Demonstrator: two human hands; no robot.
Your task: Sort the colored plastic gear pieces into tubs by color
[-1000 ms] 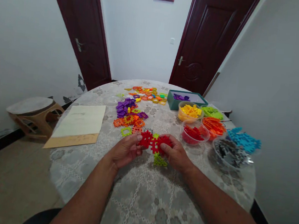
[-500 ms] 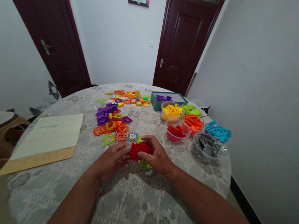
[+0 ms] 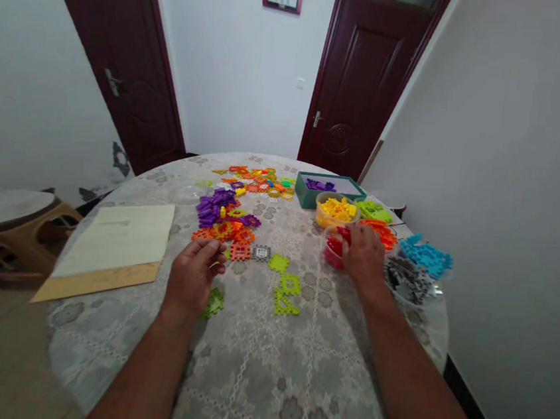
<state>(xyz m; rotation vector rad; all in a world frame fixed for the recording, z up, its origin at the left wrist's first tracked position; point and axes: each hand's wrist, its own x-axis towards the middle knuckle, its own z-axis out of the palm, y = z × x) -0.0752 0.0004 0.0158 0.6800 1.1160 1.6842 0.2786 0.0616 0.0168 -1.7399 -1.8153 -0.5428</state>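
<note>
My right hand [image 3: 364, 250] is closed on red plastic interlocking pieces [image 3: 343, 233] and rests over the clear bowl of red pieces [image 3: 331, 255] at the right of the round table [image 3: 253, 367]. My left hand [image 3: 194, 275] hovers near the table's middle with its fingers curled against the thumb; what they pinch is hidden. A lime-green piece [image 3: 213, 302] lies just below that hand. Three more lime-green pieces [image 3: 286, 285] lie flat between my hands. A grey square piece [image 3: 261, 253] and an orange one [image 3: 239, 252] sit just beyond my left fingertips.
Loose purple, orange and yellow pieces [image 3: 224, 214] spread across the far middle. Bowls of yellow [image 3: 336, 210], green [image 3: 376, 211], orange [image 3: 382, 231] and grey [image 3: 405, 281] pieces, blue pieces [image 3: 426, 255] and a teal box [image 3: 311, 196] crowd the right. A paper on an envelope [image 3: 116, 240] lies left; a stool [image 3: 6, 221] stands beside the table.
My hands have parted. The right one carried the red pieces from the table's middle to the red bowl. The left drew back to the left. Green pieces now lie uncovered.
</note>
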